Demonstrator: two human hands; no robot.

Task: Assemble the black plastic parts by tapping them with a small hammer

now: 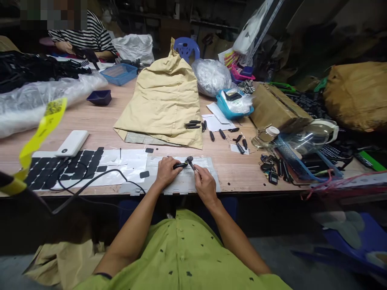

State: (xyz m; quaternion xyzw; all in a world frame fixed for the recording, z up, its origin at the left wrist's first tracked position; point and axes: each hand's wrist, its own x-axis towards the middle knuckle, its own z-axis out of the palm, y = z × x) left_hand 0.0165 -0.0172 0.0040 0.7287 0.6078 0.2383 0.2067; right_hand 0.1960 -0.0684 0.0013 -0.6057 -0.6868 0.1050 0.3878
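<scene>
My left hand (165, 170) is closed around a small black oblong part (180, 165), pressing it onto a white sheet (181, 183) at the table's near edge. My right hand (204, 184) pinches a thin tool with a round dark head (190, 160) that touches the part's right end. Several more black oblong parts (193, 124) lie loose further back on the table. To the left, a white sheet (127, 161) carries rows of black pads (69, 165).
A beige cloth sack (163, 100) lies mid-table. A white power bank (72, 143) with a black cable (90, 183) sits at the left. Blue trays (232, 106), a cardboard box (276, 106) and plastic bags crowd the right. A person in a striped shirt (87, 38) works at the far left.
</scene>
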